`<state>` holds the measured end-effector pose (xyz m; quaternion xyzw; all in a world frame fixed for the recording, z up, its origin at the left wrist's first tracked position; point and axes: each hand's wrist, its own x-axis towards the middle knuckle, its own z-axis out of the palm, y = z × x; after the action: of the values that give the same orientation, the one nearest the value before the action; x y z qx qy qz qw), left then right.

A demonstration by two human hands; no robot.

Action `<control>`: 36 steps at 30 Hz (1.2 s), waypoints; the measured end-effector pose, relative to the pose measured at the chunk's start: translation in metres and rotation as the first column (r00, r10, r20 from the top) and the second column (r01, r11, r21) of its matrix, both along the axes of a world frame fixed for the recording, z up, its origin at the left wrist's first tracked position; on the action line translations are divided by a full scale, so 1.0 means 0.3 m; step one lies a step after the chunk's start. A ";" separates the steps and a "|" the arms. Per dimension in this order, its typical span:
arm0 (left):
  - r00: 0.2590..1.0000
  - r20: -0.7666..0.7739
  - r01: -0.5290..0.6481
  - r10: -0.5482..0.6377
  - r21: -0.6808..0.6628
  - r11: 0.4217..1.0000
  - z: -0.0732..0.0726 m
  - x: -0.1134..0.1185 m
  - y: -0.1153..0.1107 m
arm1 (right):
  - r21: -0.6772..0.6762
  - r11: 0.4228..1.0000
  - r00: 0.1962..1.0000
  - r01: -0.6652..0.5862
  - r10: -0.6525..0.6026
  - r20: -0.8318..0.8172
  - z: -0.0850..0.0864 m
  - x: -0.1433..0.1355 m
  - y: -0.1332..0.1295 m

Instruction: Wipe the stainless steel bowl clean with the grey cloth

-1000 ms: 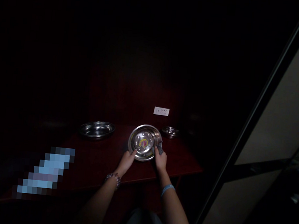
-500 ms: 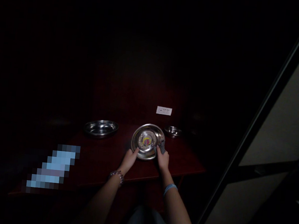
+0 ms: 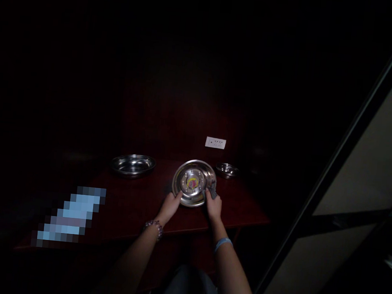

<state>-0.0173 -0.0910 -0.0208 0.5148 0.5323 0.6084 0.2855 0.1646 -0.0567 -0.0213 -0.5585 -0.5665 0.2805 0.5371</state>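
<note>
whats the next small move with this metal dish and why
Probably slide the grey cloth a little further around the metal dish: the right hand holds it at the right edge, while the left hand grips the near left edge.

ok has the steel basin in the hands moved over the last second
No, not noticeably: the steel basin sits below and slightly left of the white wall socket, as before; only the view shifted.
</note>
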 end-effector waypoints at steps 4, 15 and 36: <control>1.000 -0.010 0.015 -0.015 -0.002 1.000 -0.004 0.000 0.003 | 0.005 1.000 1.000 0.011 -0.011 0.000 -0.003 -0.001 0.002; 0.999 -0.022 0.024 -0.023 0.019 1.000 -0.018 -0.007 0.016 | 0.007 1.000 1.000 -0.002 0.002 -0.001 -0.003 -0.001 0.002; 0.999 -0.038 0.016 -0.016 0.013 1.000 -0.002 -0.004 0.005 | -0.038 0.999 0.997 -0.016 0.019 0.077 0.031 -0.005 -0.029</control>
<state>-0.0185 -0.0896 -0.0215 0.5325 0.5293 0.5997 0.2767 0.1631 -0.0653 -0.0120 -0.5740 -0.5863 0.2738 0.5018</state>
